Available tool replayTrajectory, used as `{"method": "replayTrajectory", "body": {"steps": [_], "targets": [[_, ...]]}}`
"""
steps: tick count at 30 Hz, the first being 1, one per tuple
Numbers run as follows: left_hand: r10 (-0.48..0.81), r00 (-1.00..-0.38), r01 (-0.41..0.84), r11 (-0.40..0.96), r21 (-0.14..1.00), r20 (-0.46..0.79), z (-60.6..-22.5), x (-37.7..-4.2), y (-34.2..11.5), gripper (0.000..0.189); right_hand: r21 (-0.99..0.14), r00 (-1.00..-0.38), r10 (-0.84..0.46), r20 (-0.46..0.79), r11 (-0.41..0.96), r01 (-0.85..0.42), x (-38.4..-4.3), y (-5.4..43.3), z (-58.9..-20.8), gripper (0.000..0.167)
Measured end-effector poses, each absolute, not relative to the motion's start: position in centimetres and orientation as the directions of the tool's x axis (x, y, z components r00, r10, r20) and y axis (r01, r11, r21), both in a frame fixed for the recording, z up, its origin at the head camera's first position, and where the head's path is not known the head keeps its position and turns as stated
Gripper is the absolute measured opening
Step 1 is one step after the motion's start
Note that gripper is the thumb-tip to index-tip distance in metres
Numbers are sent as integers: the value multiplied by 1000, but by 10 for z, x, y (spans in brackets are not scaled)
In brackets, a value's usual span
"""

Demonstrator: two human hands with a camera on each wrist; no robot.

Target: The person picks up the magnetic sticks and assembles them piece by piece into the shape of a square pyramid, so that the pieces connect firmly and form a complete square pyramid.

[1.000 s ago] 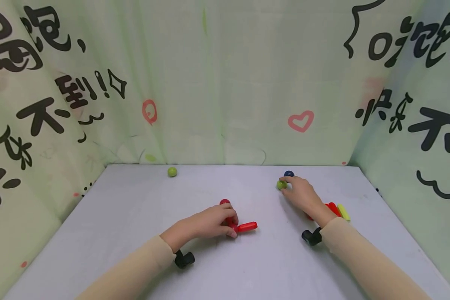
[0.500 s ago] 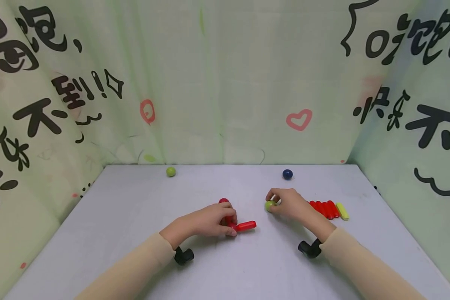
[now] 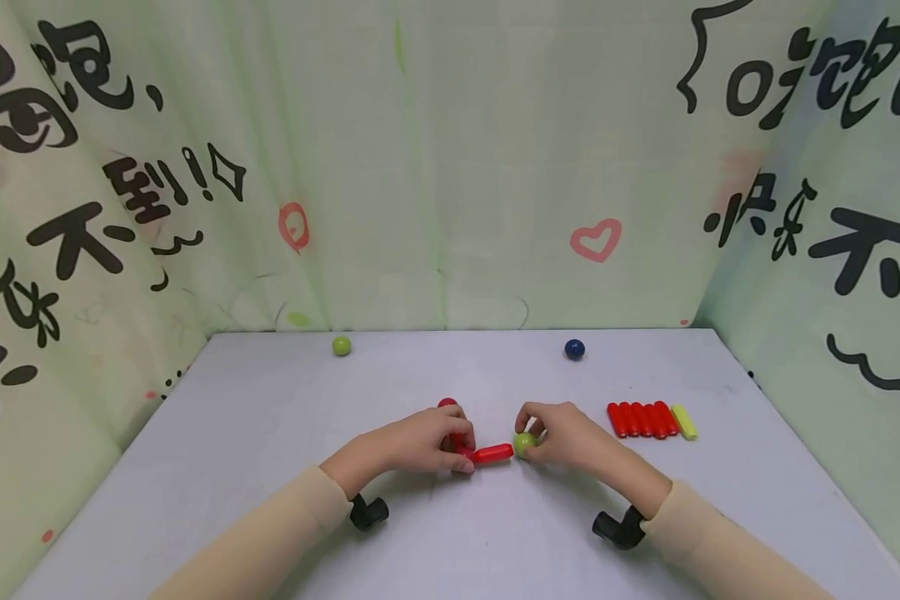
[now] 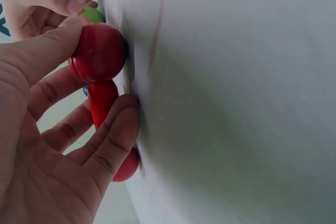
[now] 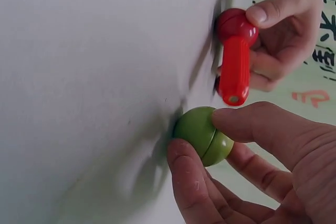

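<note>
My left hand (image 3: 420, 442) grips a joined piece of red balls and red rods lying on the table. In the left wrist view its thumb presses the near red ball (image 4: 100, 53), while the fingers curl round a red rod (image 4: 102, 98) that leads to another red ball (image 4: 126, 166). A second red rod (image 3: 493, 453) sticks out of the near ball towards the right. My right hand (image 3: 570, 435) pinches a green ball (image 3: 523, 446) between thumb and fingers, close to that rod's free end. The right wrist view shows a small hole in the rod's end (image 5: 234, 98).
To the right lies a row of several red rods (image 3: 637, 419) with a yellow-green rod (image 3: 685, 422) beside it. Near the back edge sit a blue ball (image 3: 574, 350) and another green ball (image 3: 341, 346). Printed curtains (image 3: 495, 167) enclose the white table (image 3: 255, 417).
My right hand has brought the green ball from beside the blue ball towards me and left, up to the red rod's end. My left hand keeps its grip in place.
</note>
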State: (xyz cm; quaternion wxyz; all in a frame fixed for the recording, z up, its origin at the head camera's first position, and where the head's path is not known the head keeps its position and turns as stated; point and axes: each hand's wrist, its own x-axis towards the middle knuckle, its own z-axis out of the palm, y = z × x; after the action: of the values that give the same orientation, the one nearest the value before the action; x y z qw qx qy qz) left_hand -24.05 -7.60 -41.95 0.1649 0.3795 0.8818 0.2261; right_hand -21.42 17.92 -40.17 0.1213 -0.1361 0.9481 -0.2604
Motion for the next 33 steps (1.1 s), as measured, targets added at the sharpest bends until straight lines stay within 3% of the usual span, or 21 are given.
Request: {"method": "replayTrajectory", "body": {"steps": [11,21,29,33], "targets": [[750,-649,607,613,506,-130,-418,-243,-76,11,-538,-911,-390,-136,801,-263,-207,178,-401,32],[755,-645,642,621,449,-121,-413,-245,-84,18,-586,-891,-422,-167,769,-255,-204,174,-404,27],[734,-678,715,673,187,-51,-409,-235,-79,22,-636,-861,-480,-168,720,-278,-200,176,-402,26],[737,-675,732,673,108,-21,-409,-228,-74,19,-595,-888,-441,-133,752,-284,-200,185,-398,22]]}}
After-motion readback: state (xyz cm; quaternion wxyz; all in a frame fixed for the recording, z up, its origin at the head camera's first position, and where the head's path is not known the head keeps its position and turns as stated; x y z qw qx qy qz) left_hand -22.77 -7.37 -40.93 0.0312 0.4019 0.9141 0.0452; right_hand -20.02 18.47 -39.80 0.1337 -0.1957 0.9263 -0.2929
